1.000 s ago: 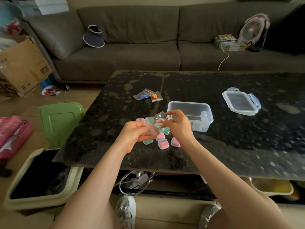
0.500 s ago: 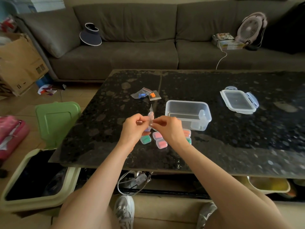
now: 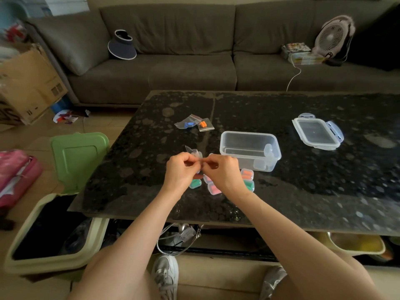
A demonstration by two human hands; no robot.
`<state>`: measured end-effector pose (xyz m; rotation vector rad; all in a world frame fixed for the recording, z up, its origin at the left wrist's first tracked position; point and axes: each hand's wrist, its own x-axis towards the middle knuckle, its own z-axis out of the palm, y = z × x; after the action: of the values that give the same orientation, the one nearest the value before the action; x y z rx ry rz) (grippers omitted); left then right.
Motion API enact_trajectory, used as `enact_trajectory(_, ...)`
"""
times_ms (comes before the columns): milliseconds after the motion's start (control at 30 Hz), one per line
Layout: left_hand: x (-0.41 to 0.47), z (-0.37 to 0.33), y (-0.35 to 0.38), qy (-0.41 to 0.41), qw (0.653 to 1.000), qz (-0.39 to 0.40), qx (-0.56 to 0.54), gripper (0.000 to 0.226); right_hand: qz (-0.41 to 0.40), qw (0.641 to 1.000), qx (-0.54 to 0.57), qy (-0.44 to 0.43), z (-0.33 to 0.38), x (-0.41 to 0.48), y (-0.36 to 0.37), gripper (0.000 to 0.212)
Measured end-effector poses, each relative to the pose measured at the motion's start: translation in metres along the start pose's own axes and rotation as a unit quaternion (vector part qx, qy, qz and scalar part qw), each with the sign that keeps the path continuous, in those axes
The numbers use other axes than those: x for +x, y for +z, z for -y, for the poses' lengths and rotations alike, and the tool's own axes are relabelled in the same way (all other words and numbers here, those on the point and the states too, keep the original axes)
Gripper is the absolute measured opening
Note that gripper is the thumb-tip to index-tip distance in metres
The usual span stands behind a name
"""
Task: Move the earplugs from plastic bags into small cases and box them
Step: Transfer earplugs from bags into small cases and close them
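My left hand (image 3: 181,171) and my right hand (image 3: 223,172) meet above the table's near side, both pinching a small clear plastic bag (image 3: 193,151) between the fingertips. Whether anything is inside the bag is hidden by my fingers. Under my hands lie several small clear cases with coloured earplugs: a green one (image 3: 194,184), a pink one (image 3: 214,189), an orange one (image 3: 247,174). Two more bags lie farther back, one with blue earplugs (image 3: 187,124), one with orange earplugs (image 3: 204,124). A clear plastic box (image 3: 250,149) stands open to the right of my hands.
The box lid (image 3: 316,133) lies on the black stone table (image 3: 324,180) at the right. A green-lidded bin (image 3: 54,224) stands open on the floor at the left. A grey sofa (image 3: 184,53) runs behind the table, with a fan (image 3: 332,37) on it.
My hands have come closer together and the bag, first held flat and wide, is now bunched upright between the fingertips. The view has shifted slightly.
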<state>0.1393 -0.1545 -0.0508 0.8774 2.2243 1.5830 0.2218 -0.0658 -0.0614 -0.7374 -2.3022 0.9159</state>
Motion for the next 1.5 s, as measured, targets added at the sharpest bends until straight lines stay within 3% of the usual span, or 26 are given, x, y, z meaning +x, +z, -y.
enact_trajectory(467,0.006,0.002,0.005,-0.051,0.998,0.011,0.036,0.021,0.012,0.997,-0.059,-0.048,0.001,-0.002,0.001,0.015)
enact_trajectory(600,0.005,0.005,0.006,-0.071,0.997,-0.001,0.011,0.013,-0.017,0.998,-0.055,-0.006,-0.005,0.005,-0.006,0.011)
enact_trajectory(700,0.006,0.007,0.004,-0.071,0.996,0.008,0.063,0.019,-0.007,0.998,-0.059,0.003,-0.007,0.006,-0.007,0.012)
enact_trajectory(867,0.007,0.011,0.0,0.069,0.97,-0.001,0.234,0.019,0.017,1.0,-0.01,0.022,-0.005,0.007,-0.009,0.013)
enact_trajectory(933,0.009,0.015,0.0,0.141,0.962,-0.009,0.233,0.021,0.019,1.0,0.002,0.019,-0.004,0.006,-0.011,0.013)
enact_trajectory(1033,0.012,0.021,-0.001,0.209,0.953,0.035,0.217,0.066,0.025,0.999,0.009,0.031,0.0,0.006,-0.013,0.014)
enact_trajectory(1100,0.011,0.023,0.0,0.224,0.935,0.069,0.267,0.085,0.043,0.998,0.018,0.037,0.001,0.008,-0.014,0.015)
enact_trajectory(1233,0.012,0.024,0.001,0.233,0.922,0.001,0.308,0.067,0.08,0.991,0.073,0.079,0.001,0.009,-0.015,0.017)
enact_trajectory(1400,0.011,0.023,-0.001,0.252,0.919,-0.023,0.301,0.066,0.104,0.971,0.148,0.156,0.002,0.011,-0.02,0.011)
enact_trajectory(1500,0.012,0.022,-0.003,0.287,0.899,-0.048,0.326,0.053,0.123,0.954,0.197,0.192,0.003,0.012,-0.022,0.014)
